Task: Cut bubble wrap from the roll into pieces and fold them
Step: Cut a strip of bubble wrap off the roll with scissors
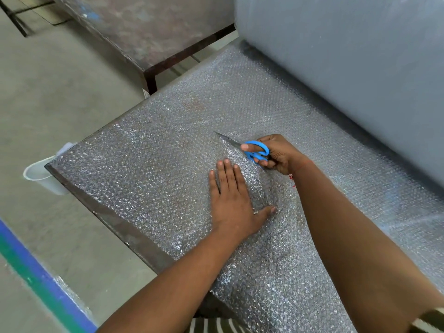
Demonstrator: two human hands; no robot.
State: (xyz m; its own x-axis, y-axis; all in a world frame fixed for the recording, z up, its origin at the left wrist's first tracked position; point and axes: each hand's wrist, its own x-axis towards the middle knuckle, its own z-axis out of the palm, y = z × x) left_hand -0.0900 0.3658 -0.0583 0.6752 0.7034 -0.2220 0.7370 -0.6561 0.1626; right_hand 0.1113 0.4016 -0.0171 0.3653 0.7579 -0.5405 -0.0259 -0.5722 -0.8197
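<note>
Blue-handled scissors [254, 151] gripped by right hand [280, 155], blades seemingly mid-sheet — left hand [234, 200] flat, pressing bubble wrap [149, 169].

Evenly and softly lit, bright without harshness; only faint shadows under the forearms and beside the left hand [230, 203]; scattered sparkle and small glints across the bubble wrap [153, 169]; slightly soft overall, softer toward the corners; wide-angle bending of straight edges near the frame borders, notably the floor stripe [36, 282] at lower left.
</note>
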